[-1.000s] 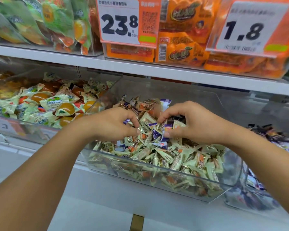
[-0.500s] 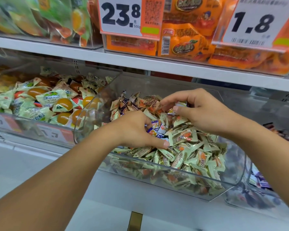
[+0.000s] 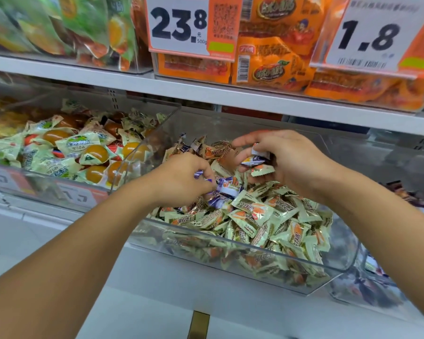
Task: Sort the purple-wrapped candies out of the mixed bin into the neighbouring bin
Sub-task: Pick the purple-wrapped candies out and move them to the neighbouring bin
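Observation:
The clear mixed bin (image 3: pixel 260 263) in the middle holds a heap of pale green-and-orange wrapped candies with a few purple-wrapped candies (image 3: pixel 227 192) near the centre. My left hand (image 3: pixel 181 179) rests on the heap, fingers pinched on a purple-wrapped candy. My right hand (image 3: pixel 277 155) hovers above the heap's far side and grips several candies, at least one purple and white. The neighbouring bin (image 3: pixel 367 287) on the right, with dark purple wrappers, is mostly hidden behind my right forearm.
A clear bin of green-wrapped jelly sweets (image 3: pixel 66 152) stands to the left, touching the mixed bin. A white shelf (image 3: pixel 230 94) with orange snack packs and price tags hangs low above the bins. The white shelf ledge (image 3: pixel 157 302) runs in front.
My right hand has lifted off the heap with candies in it. My left hand has slid toward the centre and closed on a purple candy. The camera has moved closer.

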`<state>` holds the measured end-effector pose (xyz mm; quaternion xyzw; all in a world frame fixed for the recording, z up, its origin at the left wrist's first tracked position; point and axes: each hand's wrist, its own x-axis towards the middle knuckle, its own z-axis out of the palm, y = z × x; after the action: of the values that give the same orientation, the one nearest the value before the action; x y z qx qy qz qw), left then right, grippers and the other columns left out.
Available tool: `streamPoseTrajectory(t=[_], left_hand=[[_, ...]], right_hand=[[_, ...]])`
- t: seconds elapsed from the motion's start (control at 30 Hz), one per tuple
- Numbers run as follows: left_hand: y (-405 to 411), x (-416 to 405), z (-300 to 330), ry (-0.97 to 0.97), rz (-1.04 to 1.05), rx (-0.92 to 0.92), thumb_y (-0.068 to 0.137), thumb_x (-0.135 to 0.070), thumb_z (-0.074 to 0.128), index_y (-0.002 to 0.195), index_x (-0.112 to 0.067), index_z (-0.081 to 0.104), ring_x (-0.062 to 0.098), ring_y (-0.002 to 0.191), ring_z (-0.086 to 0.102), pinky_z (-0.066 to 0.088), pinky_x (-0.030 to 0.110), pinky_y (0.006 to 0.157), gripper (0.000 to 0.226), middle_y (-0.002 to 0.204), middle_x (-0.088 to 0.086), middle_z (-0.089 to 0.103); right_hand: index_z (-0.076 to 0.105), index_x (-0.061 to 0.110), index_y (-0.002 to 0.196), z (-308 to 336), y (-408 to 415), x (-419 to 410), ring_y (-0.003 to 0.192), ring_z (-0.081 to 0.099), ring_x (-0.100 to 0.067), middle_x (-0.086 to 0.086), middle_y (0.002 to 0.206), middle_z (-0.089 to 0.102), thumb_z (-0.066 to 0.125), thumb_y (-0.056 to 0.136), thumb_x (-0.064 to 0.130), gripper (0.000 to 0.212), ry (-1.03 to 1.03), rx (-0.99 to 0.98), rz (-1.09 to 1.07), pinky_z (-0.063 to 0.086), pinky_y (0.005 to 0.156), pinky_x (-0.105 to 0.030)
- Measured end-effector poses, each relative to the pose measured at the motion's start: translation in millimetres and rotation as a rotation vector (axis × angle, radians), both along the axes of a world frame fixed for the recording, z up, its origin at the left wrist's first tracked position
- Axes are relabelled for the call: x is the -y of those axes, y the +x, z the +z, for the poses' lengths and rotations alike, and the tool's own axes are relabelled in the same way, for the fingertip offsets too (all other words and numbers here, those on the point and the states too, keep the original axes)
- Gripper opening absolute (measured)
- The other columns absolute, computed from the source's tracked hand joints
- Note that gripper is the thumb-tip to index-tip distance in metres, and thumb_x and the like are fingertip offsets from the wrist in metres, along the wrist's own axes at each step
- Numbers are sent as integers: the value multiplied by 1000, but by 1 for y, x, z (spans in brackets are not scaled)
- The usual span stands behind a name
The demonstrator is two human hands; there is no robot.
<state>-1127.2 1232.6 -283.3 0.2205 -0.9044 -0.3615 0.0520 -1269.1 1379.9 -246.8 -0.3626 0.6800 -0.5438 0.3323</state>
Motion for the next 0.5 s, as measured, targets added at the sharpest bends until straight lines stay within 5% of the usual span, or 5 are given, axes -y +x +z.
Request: streamPoseTrajectory(t=[0.1, 0.23, 0.33, 0.43, 0.5], left_hand=[[1, 2, -4, 86, 39, 37, 101, -8, 52, 105, -19, 66, 5, 49, 54, 37, 16, 40, 19, 93, 2, 74], [0, 7, -9, 35, 59, 26, 102, -22, 54, 100, -19, 70, 16, 54, 50, 37, 20, 46, 16, 76, -3, 70], [-2, 6, -9, -15, 36, 49, 86, -47, 72, 91, -24, 73, 13, 51, 49, 41, 17, 50, 23, 73, -4, 68], [-6, 3, -13, -139, -31, 157, 77, -50, 80, 106, -26, 73, 14, 106, 60, 45, 25, 86, 38, 122, -4, 64], [-9, 1, -16, -213, -66, 178, 79, -42, 80, 108, -26, 71, 11, 96, 61, 46, 24, 80, 34, 112, -4, 69]], right_hand=[[68, 4, 112, -2, 0, 1, 86, 70, -27, -19, 96, 73, 35, 99, 2, 36, -10, 75, -13, 58, 66, -36], [71, 7, 107, -5, 0, 4, 86, 70, -27, -15, 96, 74, 46, 98, 3, 27, -3, 39, 12, 59, 75, -42], [75, 20, 102, -8, -3, 1, 93, 72, -22, 0, 98, 77, 61, 93, 1, 26, 101, -358, 47, 58, 89, -43], [75, 22, 104, -5, -3, -2, 81, 71, -10, 7, 95, 76, 63, 93, -2, 29, 117, -565, 40, 61, 79, -37], [75, 19, 104, -1, -1, -4, 67, 69, -5, 4, 95, 76, 63, 92, -6, 30, 99, -519, 43, 59, 63, -28]])
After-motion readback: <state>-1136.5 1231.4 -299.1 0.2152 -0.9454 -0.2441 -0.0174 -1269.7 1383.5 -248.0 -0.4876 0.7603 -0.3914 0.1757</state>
